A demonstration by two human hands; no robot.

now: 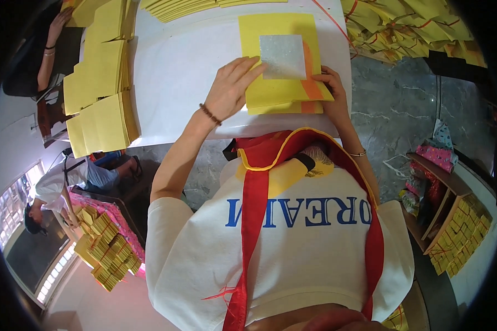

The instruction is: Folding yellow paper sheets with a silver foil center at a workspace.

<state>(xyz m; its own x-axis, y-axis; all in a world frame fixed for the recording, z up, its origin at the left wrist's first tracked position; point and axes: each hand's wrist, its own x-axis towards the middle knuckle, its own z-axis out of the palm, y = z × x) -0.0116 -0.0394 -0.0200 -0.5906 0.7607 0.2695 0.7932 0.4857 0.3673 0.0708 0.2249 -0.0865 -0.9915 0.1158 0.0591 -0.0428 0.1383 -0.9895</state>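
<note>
A stack of yellow paper sheets point(279, 26) lies on the white table in front of me. On it rests a silvery square point(284, 58), which overlaps an orange band point(309, 87) on the yellow paper. The near edge of the upper paper is lifted a little from the layers below. My left hand point(232, 83) lies over the left edge with fingers stretched out, their tips at the silver square's left side. At the right edge, my right hand point(332, 91) has its fingers bent over the yellow paper and grips it; its thumb is mostly hidden.
Yellow paper stacks point(102, 83) line the left side of the white table point(176, 71), with more at its far edge. Red-tied yellow bundles point(414, 25) fill the far right. Another person's arm point(48, 55) reaches in at far left; a second person point(66, 182) handles bundles lower left.
</note>
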